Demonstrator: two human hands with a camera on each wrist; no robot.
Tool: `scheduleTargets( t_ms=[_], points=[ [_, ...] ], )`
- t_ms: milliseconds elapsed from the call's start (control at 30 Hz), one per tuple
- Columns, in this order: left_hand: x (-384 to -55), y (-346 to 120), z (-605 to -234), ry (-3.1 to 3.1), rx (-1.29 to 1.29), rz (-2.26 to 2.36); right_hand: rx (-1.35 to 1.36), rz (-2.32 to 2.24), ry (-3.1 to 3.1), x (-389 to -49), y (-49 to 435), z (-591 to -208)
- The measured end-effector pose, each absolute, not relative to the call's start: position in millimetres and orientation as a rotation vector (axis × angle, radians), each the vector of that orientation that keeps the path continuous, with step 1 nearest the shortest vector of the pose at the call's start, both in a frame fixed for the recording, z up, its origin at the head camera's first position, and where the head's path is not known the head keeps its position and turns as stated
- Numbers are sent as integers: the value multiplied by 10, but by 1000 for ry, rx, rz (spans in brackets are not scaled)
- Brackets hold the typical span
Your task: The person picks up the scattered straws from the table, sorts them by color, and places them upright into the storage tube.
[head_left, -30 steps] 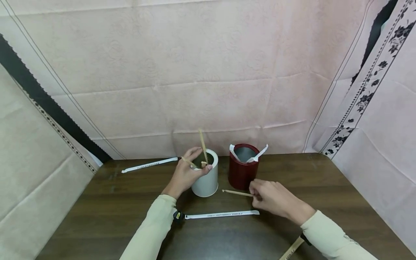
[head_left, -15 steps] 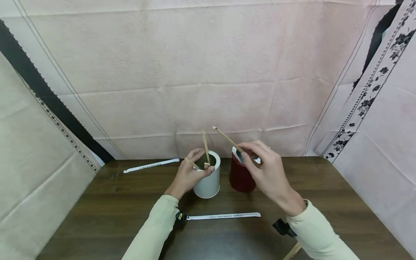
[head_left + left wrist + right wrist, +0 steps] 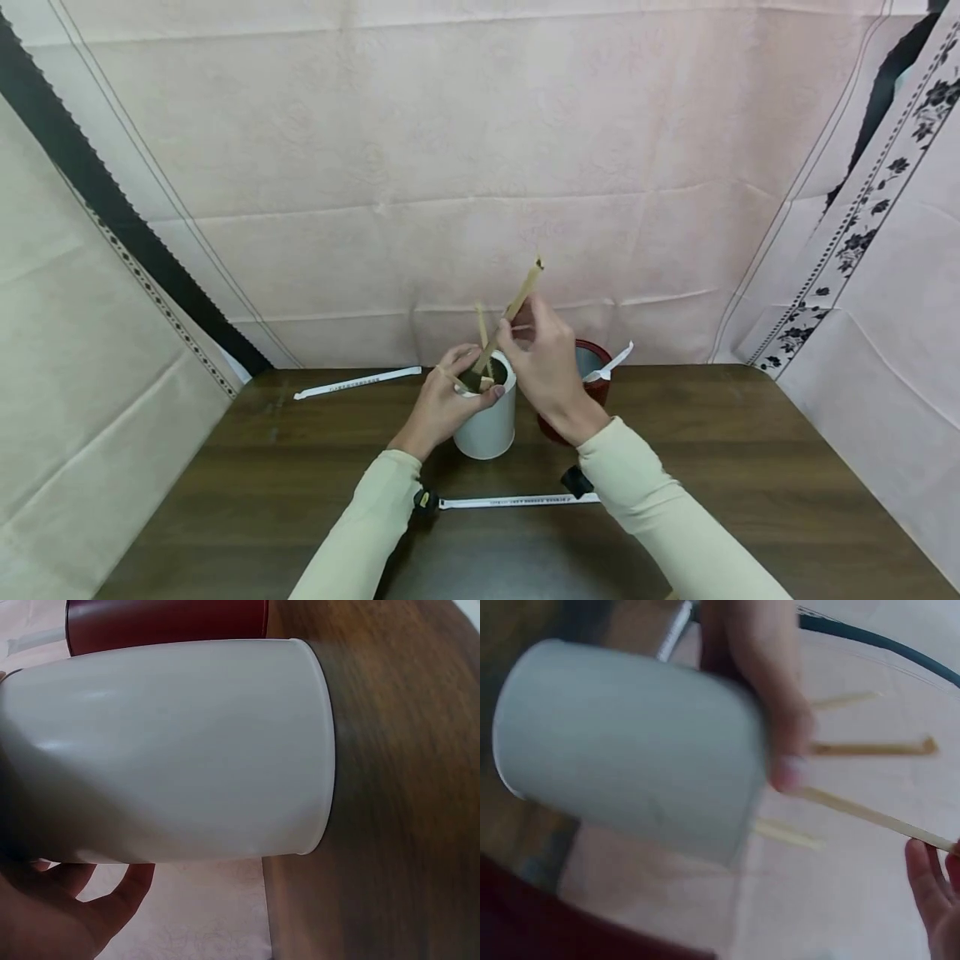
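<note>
Stick [image 3: 522, 293] in the fingertip pinch of the right hand [image 3: 551, 358], slanting up and away to the right over the mouth of the white can [image 3: 486, 429]. By the look of it, at the step of adding one more stick to that can, next to the bare sticks [image 3: 874, 746] already poking out of the top. Next, most likely, calling for a more upright angle, a clean drop past the rim and the left thumb without nudging the others, then a loosened pinch. Cannot tell the exact place of the stick's lower end, inside the mouth or just above; too blurred beside the thumb in the right wrist view. Both hands busy: with the left hand [image 3: 442, 408], a steadying grasp around the left side of the white can's rim, thumb at the near edge, fingers farther back. Right forearm in from the lower right, partly across the red can [image 3: 169, 626]; left forearm in from the lower left. White can upright on the surface [image 3: 225, 467], between a white strip [image 3: 517, 502] in front and the wall of cloth [image 3: 450, 167] behind.
</note>
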State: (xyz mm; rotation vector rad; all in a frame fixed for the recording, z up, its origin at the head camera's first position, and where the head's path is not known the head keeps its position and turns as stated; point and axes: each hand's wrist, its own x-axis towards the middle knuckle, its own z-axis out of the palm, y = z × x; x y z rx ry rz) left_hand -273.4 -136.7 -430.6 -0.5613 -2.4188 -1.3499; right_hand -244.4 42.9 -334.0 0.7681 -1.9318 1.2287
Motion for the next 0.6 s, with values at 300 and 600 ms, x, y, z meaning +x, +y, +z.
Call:
scheduleTargets(
  t_ms=[300, 600],
  points=[
    [-2750, -1361, -4300, -2425, -568, -1327, 628, 1309, -2314, -2606, 335, -3758],
    [-2738, -1372, -4279, -2452, -558, -1321, 786, 1123, -2271, -2271, 778, -3952]
  ],
)
